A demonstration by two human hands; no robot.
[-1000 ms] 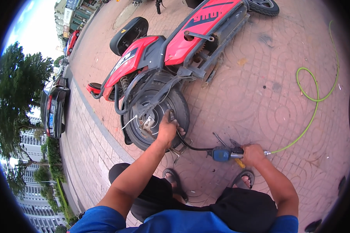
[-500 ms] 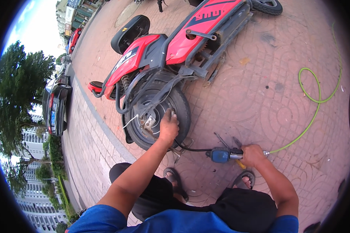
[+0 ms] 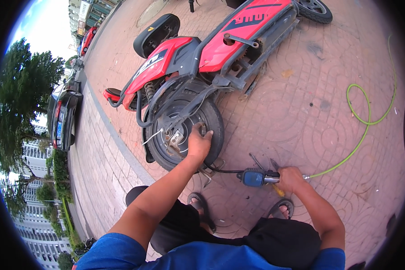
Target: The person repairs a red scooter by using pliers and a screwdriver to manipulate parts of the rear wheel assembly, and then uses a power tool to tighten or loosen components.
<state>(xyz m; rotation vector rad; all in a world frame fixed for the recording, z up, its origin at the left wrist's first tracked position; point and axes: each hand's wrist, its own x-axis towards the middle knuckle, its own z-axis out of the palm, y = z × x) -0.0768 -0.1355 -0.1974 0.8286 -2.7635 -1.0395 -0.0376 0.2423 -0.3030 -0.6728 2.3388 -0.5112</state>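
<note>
A red and black electric scooter [image 3: 245, 33] lies on its side on the brick paving. Its rear wheel [image 3: 213, 123] is closest to me. My left hand [image 3: 199, 143] is closed at the wheel's inner rim, pinching the end of a black inflator hose, mostly hidden by the fingers. That black hose [image 3: 225, 171] runs from beneath the hand to a tire inflator [image 3: 254, 177] with a blue-faced gauge. Wrapped round the inflator's handle is my right hand [image 3: 291, 179]. A green air hose [image 3: 363, 144] leads off from its right end.
Hand tools, one with a yellow handle [image 3: 279, 191], lie on the paving under the inflator. My sandaled feet stand just nearer. The scooter's seat [image 3: 155, 35] sticks out leftward. A dark parked car [image 3: 66, 112] and trees [image 3: 24, 90] are at the left.
The scooter and wheel appear slightly farther right in view. My left hand stays at the rim, its fingers shifted a little; my right hand keeps its hold on the inflator.
</note>
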